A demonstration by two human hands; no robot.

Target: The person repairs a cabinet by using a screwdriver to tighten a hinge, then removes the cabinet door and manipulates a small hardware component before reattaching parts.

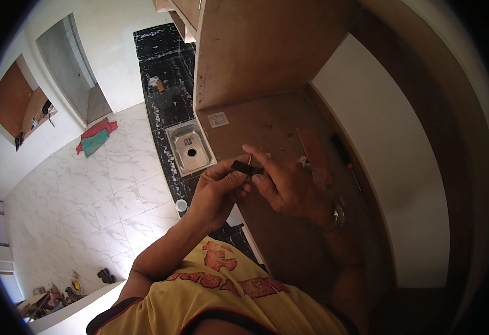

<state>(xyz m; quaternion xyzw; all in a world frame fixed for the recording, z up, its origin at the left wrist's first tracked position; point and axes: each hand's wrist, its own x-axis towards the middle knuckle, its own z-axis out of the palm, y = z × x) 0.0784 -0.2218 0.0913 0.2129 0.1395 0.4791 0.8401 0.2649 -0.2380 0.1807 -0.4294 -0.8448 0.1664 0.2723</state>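
At the left, pale marbled tiles cover the floor point(88, 206), and a red and green cloth point(95, 146) lies crumpled on it, toward the far wall. Right of that runs a black, white-veined desk point(169, 106), with a small orange block point(160, 86) on its far part. A white cup point(181, 205) sits on its near part, and a steel sink point(172, 134) is set in between. Farther right, a pale label point(218, 119) lies on the brown board point(255, 120) beyond the hands.

The left hand point(219, 188) has its grip closed, thumb and fingers pinching a small dark piece point(243, 167) above the board's left edge. A thin, light sliver point(250, 158) shows just beyond that piece. The right hand point(295, 192) has its thumb at the piece's right end and its index finger stretched out past it; the light is poor there, so I cannot tell whether its grip is closed on anything. A watch point(338, 216) circles that wrist. A reddish strip point(313, 148) lies beyond the right hand, and a black, orange-tipped tool point(341, 149) lies right of the strip.
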